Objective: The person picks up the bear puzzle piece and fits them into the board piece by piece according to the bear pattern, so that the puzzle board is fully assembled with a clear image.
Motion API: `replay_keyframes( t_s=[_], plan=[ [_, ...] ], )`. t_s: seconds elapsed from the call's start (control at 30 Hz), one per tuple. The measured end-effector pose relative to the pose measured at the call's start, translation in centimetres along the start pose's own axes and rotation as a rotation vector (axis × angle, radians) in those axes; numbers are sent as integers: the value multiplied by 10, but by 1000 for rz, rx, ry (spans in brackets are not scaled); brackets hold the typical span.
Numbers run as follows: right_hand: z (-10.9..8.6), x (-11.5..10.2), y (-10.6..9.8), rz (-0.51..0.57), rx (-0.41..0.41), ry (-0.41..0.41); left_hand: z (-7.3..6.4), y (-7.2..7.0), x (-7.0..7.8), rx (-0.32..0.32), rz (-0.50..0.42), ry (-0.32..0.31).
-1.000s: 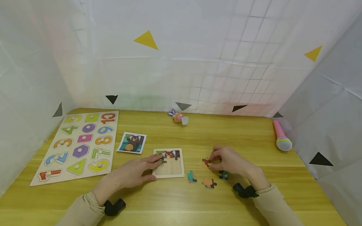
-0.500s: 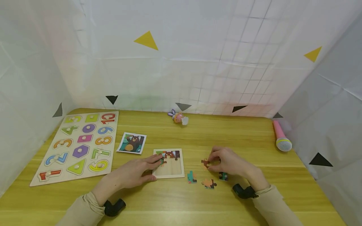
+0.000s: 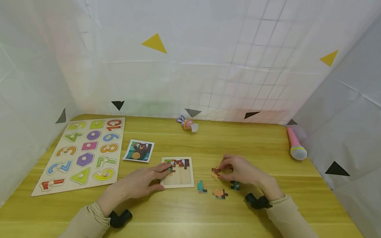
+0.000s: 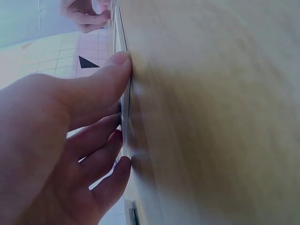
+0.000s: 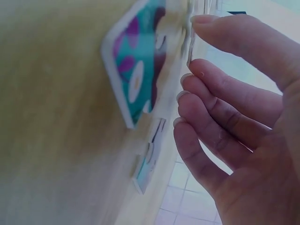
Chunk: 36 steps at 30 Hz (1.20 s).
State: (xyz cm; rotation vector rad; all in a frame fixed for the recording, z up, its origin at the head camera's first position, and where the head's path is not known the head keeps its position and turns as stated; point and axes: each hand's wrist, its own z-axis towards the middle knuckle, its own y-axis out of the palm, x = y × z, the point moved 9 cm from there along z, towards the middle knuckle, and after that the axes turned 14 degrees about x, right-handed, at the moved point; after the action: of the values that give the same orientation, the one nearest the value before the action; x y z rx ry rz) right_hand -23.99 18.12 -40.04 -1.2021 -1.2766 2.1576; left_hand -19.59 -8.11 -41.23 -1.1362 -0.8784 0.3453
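Observation:
My left hand (image 3: pixel 140 181) rests on the left side of a small wooden puzzle tray (image 3: pixel 183 180), fingers over the pieces and thumb by its lower left corner. Inside the tray's upper part lie pieces showing a bear's head (image 3: pixel 178 162). Right of the tray, my right hand (image 3: pixel 242 169) pinches a brown-and-orange puzzle piece (image 3: pixel 215 173) between thumb and fingers, low over the table. Nearby lie a teal piece (image 3: pixel 201 186), an orange piece (image 3: pixel 220 193) and a dark green piece (image 3: pixel 234 185). Another piece under the right hand is mostly hidden.
A bear picture card (image 3: pixel 139 150) lies behind the tray. The number-and-shape peg board (image 3: pixel 84 153) fills the table's left. At the back is a small rabbit-eared toy (image 3: pixel 187 123); a pink toy microphone (image 3: pixel 297 143) lies at the right edge.
The puzzle piece in my right hand has turned and shifted slightly to the left. My left hand stays on the tray.

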Motion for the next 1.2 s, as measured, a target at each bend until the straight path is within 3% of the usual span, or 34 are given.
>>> replay_keyframes(
  t_s=[0.4, 0.77, 1.2],
  plan=[
    [12, -14, -6, 28, 37, -45, -1, 3, -3, -11, 13, 6],
    [24, -30, -6, 16, 29, -27, -1, 1, 0, -8, 11, 7],
    [41, -52, 1, 44, 12, -88, 0, 3, 0, -21, 17, 7]
  ],
)
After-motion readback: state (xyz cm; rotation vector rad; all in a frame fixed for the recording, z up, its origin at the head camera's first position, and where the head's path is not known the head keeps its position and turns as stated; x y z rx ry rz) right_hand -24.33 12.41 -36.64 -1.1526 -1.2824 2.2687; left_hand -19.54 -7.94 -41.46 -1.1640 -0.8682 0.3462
